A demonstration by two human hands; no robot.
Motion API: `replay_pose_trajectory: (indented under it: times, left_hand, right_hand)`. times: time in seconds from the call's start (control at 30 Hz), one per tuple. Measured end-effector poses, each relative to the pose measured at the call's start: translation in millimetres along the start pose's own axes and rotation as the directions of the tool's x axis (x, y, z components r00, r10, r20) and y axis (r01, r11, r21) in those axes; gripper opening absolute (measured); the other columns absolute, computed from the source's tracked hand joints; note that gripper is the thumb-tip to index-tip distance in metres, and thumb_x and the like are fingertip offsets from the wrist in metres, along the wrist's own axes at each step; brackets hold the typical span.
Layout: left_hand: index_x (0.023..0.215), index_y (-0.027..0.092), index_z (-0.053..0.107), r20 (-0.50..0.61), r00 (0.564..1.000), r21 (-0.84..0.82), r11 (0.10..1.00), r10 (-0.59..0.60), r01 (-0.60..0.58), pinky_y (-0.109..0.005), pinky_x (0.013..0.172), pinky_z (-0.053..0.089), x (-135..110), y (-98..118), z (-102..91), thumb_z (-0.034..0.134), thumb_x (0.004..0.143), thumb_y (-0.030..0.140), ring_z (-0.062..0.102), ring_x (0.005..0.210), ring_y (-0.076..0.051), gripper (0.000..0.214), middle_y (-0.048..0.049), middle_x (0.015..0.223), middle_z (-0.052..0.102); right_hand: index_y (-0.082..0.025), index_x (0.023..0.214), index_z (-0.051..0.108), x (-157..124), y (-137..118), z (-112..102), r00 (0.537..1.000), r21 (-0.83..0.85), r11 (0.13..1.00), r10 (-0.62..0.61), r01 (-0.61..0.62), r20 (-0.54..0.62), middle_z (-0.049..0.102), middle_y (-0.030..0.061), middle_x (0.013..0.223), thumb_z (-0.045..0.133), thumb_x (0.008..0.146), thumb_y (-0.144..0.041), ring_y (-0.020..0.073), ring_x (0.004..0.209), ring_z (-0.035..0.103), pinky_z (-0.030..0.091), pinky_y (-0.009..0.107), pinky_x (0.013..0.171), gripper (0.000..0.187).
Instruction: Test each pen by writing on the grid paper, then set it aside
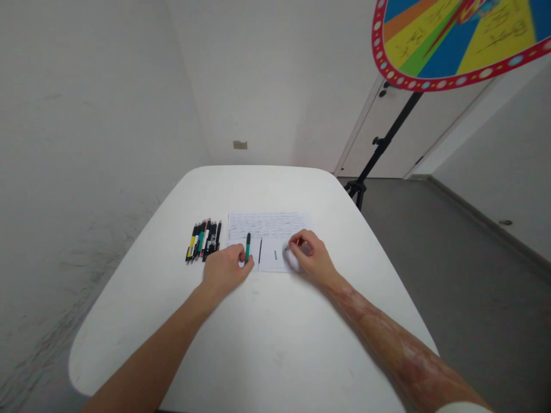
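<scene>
My left hand point(226, 267) is closed, with a green pen barrel with a black upper part point(248, 246) upright between thumb and fingers. Over the right side of the paper, my right hand point(313, 255) pinches thumb and forefinger together; a tiny object seems to show at the tips, too small to name. Between the hands, a thin dark pen refill point(260, 250) and a small grey piece like a spring point(276, 254) lie on the white sheet of paper point(267, 265). Handwritten lines fill the sheet's upper part.
Several pens point(204, 240) in black, yellow, green and white lie side by side left of the paper. All this rests on a white table point(275, 332) with rounded corners. Beyond its right edge stands a colourful wheel point(456, 40) on a black tripod point(387, 137).
</scene>
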State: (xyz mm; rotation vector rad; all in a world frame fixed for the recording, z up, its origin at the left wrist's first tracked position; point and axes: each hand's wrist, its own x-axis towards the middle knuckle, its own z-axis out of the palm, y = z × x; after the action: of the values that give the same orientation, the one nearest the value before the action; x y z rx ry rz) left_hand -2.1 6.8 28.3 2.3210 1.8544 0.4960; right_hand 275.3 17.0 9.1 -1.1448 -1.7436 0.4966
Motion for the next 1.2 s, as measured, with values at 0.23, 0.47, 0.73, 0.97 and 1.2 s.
replay_pose_trajectory:
  times: [0.23,0.47,0.73,0.97,1.2]
  left_hand:
    - [0.096,0.023,0.061,-0.115,0.986,-0.047,0.991,0.12,-0.126,-0.031,0.073,0.044,-1,0,0.0,0.067,0.093,0.026,0.066,0.079,-0.019,0.007,-0.0008,0.088,0.071]
    - [0.089,0.021,0.067,-0.116,0.961,0.004,0.967,0.253,-0.254,-0.036,0.081,0.05,4,11,-2.8,0.072,0.1,0.038,0.067,0.085,-0.023,0.021,-0.005,0.094,0.072]
    - [0.086,0.02,0.075,0.1,0.965,0.119,0.96,0.244,-0.255,-0.039,0.079,0.051,14,28,-11.0,0.07,0.095,0.026,0.072,0.086,-0.028,0.011,-0.0088,0.09,0.076]
    - [0.083,0.016,0.08,0.288,0.948,0.232,0.951,0.134,-0.204,-0.039,0.072,0.051,34,50,-17.5,0.069,0.088,0.019,0.075,0.077,-0.032,0.012,-0.0158,0.082,0.077]
    - [0.088,0.017,0.078,0.133,0.973,0.176,0.962,0.188,-0.21,-0.036,0.071,0.052,30,39,-16.4,0.066,0.092,0.019,0.076,0.076,-0.029,0.013,-0.0127,0.085,0.079]
  right_hand:
    - [-0.024,0.118,0.072,-2,-15,2,0.953,-0.184,0.952,-0.203,0.246,0.226,0.074,0.0123,0.123,0.073,0.095,-0.02,0.0314,0.117,0.065,0.053,0.053,0.103,0.023]
    - [-0.025,0.128,0.075,-1,-12,4,0.928,-0.254,0.923,-0.206,0.29,0.311,0.073,0.0134,0.139,0.075,0.1,-0.028,0.0323,0.129,0.064,0.051,0.056,0.114,0.027]
    - [-0.025,0.119,0.074,0,-13,3,0.923,-0.219,0.929,-0.224,0.299,0.313,0.075,0.0105,0.134,0.076,0.101,-0.023,0.0302,0.127,0.065,0.05,0.053,0.114,0.018]
    - [-0.025,0.111,0.072,2,-16,1,0.919,-0.158,0.937,-0.255,0.311,0.301,0.078,0.0091,0.122,0.076,0.1,-0.022,0.0285,0.117,0.066,0.049,0.051,0.109,0.011]
    - [-0.026,0.106,0.071,0,-13,0,0.929,-0.129,0.942,-0.269,0.309,0.255,0.079,0.0042,0.102,0.074,0.105,-0.027,0.0251,0.104,0.07,0.046,0.054,0.117,0.003]
